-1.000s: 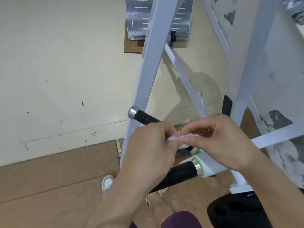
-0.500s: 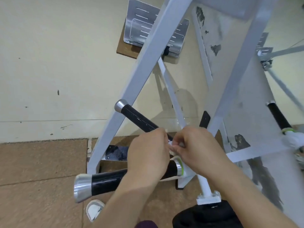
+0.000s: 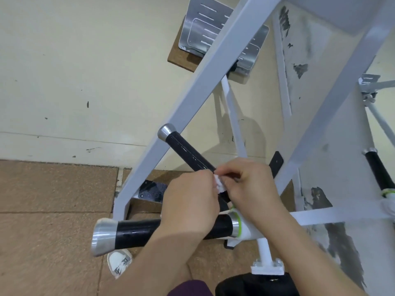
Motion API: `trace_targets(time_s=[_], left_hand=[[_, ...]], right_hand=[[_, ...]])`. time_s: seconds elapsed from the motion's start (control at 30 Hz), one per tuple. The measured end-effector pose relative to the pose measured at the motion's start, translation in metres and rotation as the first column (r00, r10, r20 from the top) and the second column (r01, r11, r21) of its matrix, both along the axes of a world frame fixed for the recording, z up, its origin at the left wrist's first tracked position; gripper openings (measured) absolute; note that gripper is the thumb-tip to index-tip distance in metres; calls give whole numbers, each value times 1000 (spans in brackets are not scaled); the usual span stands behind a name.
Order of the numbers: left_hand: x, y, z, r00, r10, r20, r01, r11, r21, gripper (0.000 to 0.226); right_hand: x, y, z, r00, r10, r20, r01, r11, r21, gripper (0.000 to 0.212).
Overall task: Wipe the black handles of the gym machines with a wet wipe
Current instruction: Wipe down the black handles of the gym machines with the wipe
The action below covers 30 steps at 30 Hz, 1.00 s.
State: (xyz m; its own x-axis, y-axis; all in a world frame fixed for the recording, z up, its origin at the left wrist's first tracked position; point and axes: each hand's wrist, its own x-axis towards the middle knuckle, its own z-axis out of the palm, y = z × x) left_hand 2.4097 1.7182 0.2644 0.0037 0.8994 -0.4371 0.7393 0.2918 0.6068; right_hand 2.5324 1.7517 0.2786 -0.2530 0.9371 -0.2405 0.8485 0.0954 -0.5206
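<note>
A small white wet wipe is pinched between my left hand and my right hand, just above two black handles. The upper black handle slants up-left to a silver cap. The lower black handle lies nearly level, with a large silver end cap at the left and a green ring at the right; my left wrist covers its middle. A third black handle stands at the right edge. Most of the wipe is hidden by my fingers.
The white machine frame crosses diagonally in front of a cream wall. A ridged metal footplate sits at the top. Brown floor tiles lie below, with my shoe and a black seat pad near the bottom.
The view has swung left and down, bringing the lower handle's silver cap and the right-hand handle into sight. My hands stay together on the wipe, close to the upper handle's base.
</note>
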Motion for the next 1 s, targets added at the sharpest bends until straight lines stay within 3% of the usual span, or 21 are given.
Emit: trace_targets(time_s=[0.23,0.4,0.47,0.57,0.7,0.8,1.0], left_hand=[[2,3,1,999,31,14,-30,997,-70,15],[4,2,0,997,-3,-71,-4,995,-99,19],[2,2,-2,999,-4,-43,-1,993,-122,21],[-1,4,0,1000,19,16,-16,989,-146,17],[-8,7,2,998,51,-45,-55,994,-93,17],[-20,13,-1,995,75,-62,-81,993,-90,23],[-32,23,-2,996,-7,-94,0,998,-69,20]], right_hand=[[25,-10,7,983,167,82,-171,984,47,17],[18,-14,5,990,137,-32,-139,989,-58,15],[26,-20,9,988,150,-30,-150,988,-16,21],[19,-5,0,996,50,-70,-53,998,-39,20],[1,11,-14,991,-15,-130,7,998,-63,19],[9,-1,-8,994,100,-31,-96,990,107,11],[1,4,-7,975,176,133,-195,970,148,12]])
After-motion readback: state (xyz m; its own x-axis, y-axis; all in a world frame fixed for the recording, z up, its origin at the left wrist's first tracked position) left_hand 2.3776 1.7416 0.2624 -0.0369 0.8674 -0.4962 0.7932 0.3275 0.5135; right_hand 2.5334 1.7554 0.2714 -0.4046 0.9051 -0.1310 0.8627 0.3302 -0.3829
